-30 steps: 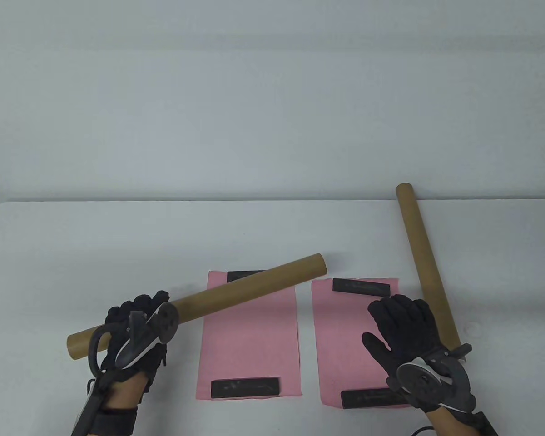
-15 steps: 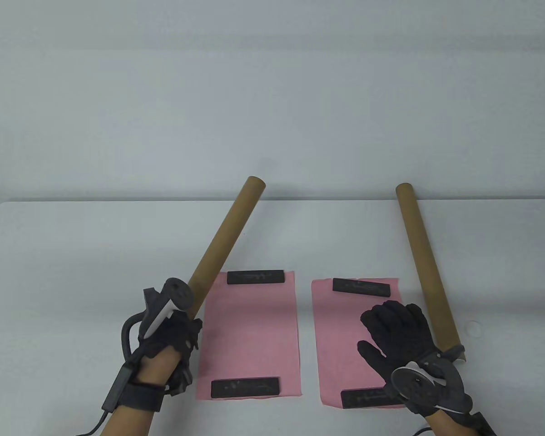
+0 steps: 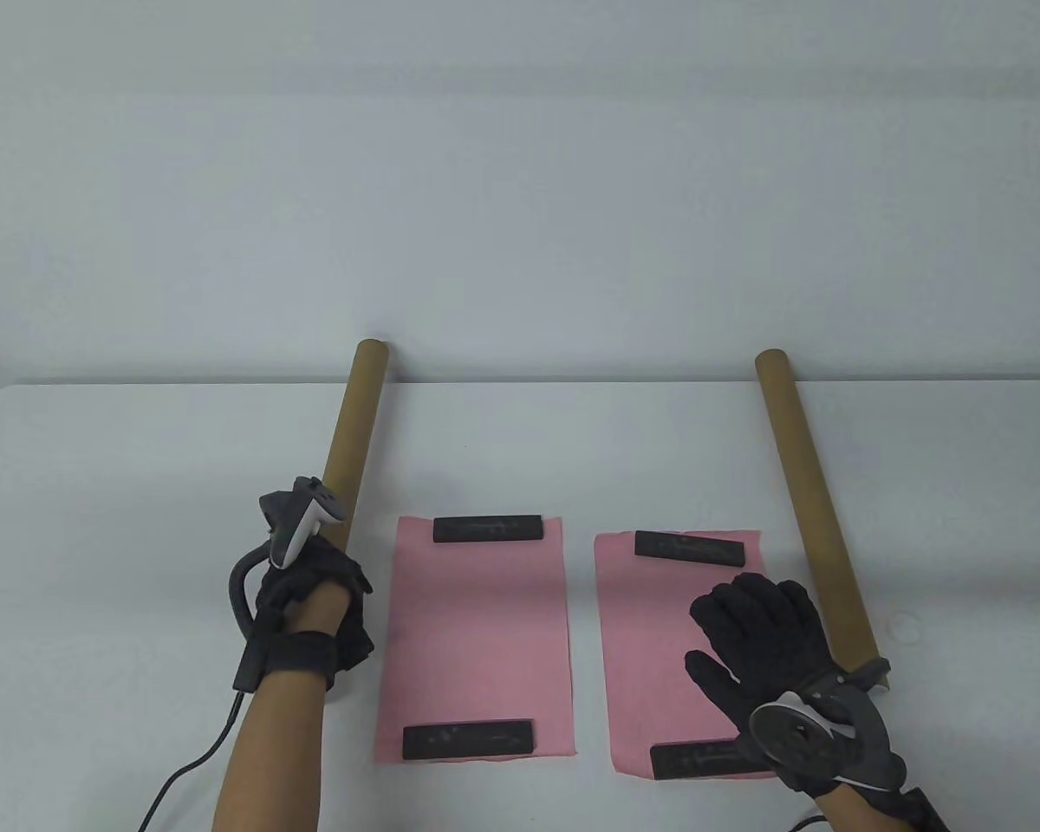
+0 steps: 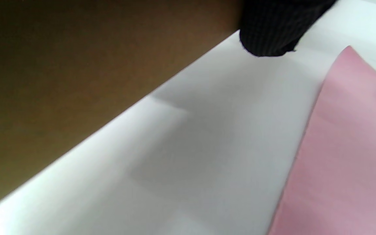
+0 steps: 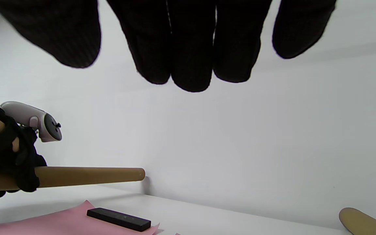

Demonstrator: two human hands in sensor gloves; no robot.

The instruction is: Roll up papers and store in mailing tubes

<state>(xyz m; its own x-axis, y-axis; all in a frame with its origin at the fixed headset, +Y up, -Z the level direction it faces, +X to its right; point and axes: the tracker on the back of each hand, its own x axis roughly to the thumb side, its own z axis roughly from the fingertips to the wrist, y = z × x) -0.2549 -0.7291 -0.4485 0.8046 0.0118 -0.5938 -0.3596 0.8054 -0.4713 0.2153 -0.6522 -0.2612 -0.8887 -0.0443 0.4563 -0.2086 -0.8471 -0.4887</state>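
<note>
My left hand (image 3: pixel 312 598) grips a brown mailing tube (image 3: pixel 355 433) near its near end; the tube points away toward the back wall, left of the left pink paper (image 3: pixel 477 641). That tube fills the upper left of the left wrist view (image 4: pixel 77 71) and shows in the right wrist view (image 5: pixel 86 176). My right hand (image 3: pixel 763 641) hovers with fingers spread over the right pink paper (image 3: pixel 650 624), holding nothing. A second brown tube (image 3: pixel 810 503) lies just right of it, running to the back edge. Each paper is held flat by black bars at its far and near ends (image 3: pixel 488 528) (image 3: pixel 469 740) (image 3: pixel 689 549).
The white table (image 3: pixel 139 485) ends at a pale wall close behind the tubes' far ends. A black cable (image 3: pixel 182 780) trails from my left wrist toward the near edge.
My left hand has swung the tube from lying across the left paper to pointing away along the paper's left side. The right hand has barely moved.
</note>
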